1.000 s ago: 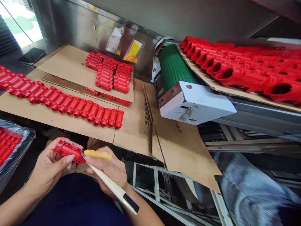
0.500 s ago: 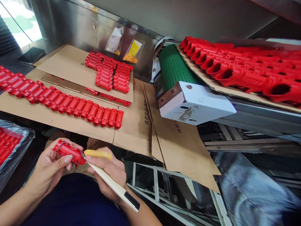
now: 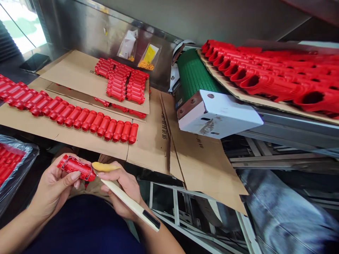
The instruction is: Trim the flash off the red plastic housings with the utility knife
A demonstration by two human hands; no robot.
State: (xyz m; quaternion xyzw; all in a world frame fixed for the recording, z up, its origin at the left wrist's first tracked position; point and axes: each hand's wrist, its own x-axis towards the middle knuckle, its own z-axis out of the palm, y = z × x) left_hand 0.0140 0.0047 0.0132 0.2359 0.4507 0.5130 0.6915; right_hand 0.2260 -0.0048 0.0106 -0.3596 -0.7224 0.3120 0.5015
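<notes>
My left hand [image 3: 54, 188] is closed around a red plastic cylinder part [image 3: 75, 167], its open side with cut-outs and dark edges facing up. My right hand [image 3: 124, 187] grips a knife [image 3: 129, 203] with a cream handle and a black end. Its thin metal tip meets the right end of the red part; whether it cuts there I cannot tell. A yellow finger cot [image 3: 106, 167] covers one right finger. Just beyond my hands, a long row of similar red cylinders [image 3: 108, 129] lies on cardboard [image 3: 100, 147].
More red parts [image 3: 116, 86] lie on stacked cardboard [image 3: 69, 74] behind the row. To the right, a green conveyor belt [image 3: 196, 74] carries red tubes [image 3: 251, 81] on cardboard. A plastic-lined bin [image 3: 29, 158] stands left. Another person's denim leg [image 3: 280, 208] is at lower right.
The red part has tilted slightly and shifted a little left and up. The knife's black end has moved slightly right and up with my right hand.
</notes>
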